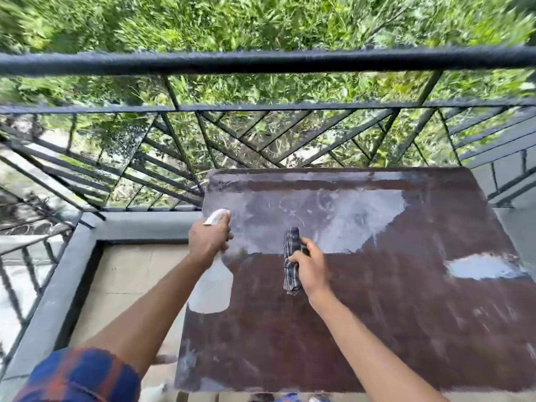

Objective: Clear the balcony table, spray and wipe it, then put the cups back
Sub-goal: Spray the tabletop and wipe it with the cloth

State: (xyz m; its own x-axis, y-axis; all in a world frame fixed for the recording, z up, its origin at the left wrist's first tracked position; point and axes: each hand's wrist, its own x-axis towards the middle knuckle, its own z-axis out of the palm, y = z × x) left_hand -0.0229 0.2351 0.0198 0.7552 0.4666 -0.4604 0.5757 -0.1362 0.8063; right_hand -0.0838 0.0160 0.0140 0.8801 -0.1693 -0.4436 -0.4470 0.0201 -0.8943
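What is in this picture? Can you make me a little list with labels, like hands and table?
Place: balcony with a dark railing, green leaves beyond
Table: the table has a brown top with pale shiny patches, no cups on it
Left: the left hand grips the spray bottle at the table's left edge
Right: the right hand grips a rolled striped cloth over the table

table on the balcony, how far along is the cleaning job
Clearing looks done: no cups show on the table. In hand: the left hand grips the spray bottle at the table's left edge, and the right hand holds a folded cloth over the top. The far half shines in patches, possibly spray or just glare. Left: wiping, then bringing back the cups, which are out of view.
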